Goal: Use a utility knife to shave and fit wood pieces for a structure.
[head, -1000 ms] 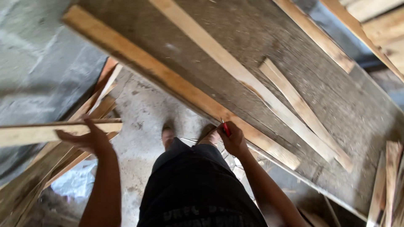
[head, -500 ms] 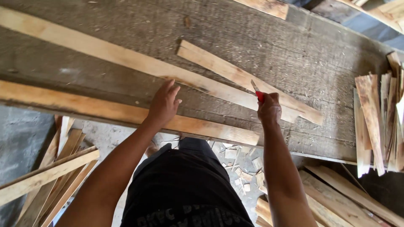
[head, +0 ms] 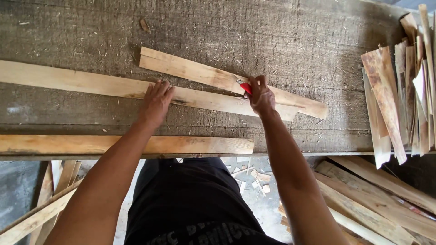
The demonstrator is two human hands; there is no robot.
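Head view: our left hand point(head: 156, 103) lies flat, fingers released, on the long pale wooden slat point(head: 91, 84) running left-right across the grey surface point(head: 272, 36); our right hand point(head: 261, 97), clenched on a red-handled marking tool point(head: 245, 87), meets the shorter slat point(head: 195, 72) just beyond.

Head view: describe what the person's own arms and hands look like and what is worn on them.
Both arms are bare from wrist to past the elbow, no sleeves showing. The left hand and right hand wear no gloves; no rings, watch or bands show on fingers or wrists. Below them the person wears dark black clothing.
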